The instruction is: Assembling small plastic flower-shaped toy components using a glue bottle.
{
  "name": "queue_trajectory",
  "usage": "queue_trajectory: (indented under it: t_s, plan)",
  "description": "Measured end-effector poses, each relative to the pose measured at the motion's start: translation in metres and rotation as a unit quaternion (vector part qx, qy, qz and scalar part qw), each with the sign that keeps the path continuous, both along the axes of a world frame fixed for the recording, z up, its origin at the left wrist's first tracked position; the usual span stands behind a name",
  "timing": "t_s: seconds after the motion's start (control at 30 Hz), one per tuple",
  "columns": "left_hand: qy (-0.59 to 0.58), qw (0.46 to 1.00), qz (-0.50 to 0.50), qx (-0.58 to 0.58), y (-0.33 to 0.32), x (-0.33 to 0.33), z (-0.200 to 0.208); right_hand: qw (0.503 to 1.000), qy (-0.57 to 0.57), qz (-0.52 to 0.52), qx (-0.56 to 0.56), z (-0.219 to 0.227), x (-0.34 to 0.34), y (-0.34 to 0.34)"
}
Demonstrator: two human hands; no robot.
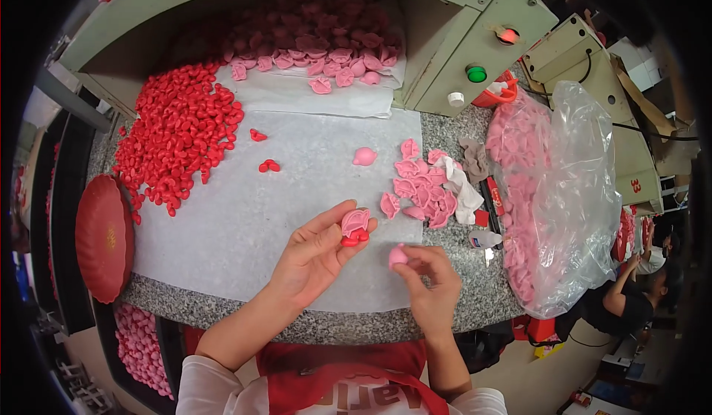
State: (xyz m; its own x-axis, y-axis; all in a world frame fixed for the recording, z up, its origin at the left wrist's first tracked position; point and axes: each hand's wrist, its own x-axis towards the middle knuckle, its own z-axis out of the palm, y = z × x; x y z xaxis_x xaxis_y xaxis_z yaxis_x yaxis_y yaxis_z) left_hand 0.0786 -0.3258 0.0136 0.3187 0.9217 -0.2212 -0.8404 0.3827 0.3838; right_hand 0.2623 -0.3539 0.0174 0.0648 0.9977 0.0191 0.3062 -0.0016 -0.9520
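In my left hand [305, 261], the thumb and fingers are closed on a small pink moulded piece [356, 222] with raised ridges; a glossy red rounded piece [354, 238] sits against its lower side. My right hand [434, 285] pinches a smooth, rounded pink plastic piece [398, 256] between thumb and fingertips. The two hands are apart, above the near part of a white sheet [297, 200]. Just beyond them lies a group of hollow pink shell pieces [424, 185], with a single rounded pink piece [364, 156] to its left.
A heap of red pieces [178, 126] covers the left, behind a red scalloped dish [104, 237]. Pink pieces [311, 51] fill a green metal housing [445, 51] at the back. On the right are a clear bag [571, 207], a white cloth [463, 192] and a small bottle [485, 239].
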Motion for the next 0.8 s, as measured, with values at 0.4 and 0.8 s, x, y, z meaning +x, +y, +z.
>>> queue_trajectory:
  t_s: [0.4,0.8]
  plan:
    - [0.150,0.969,0.061,0.186,-0.007,0.007,0.008,0.974,0.203,0.026,0.097,0.031,-0.046,0.013]
    - [0.182,0.957,0.074,0.212,-0.006,0.006,0.007,0.969,0.216,0.015,0.116,0.028,-0.048,0.012]
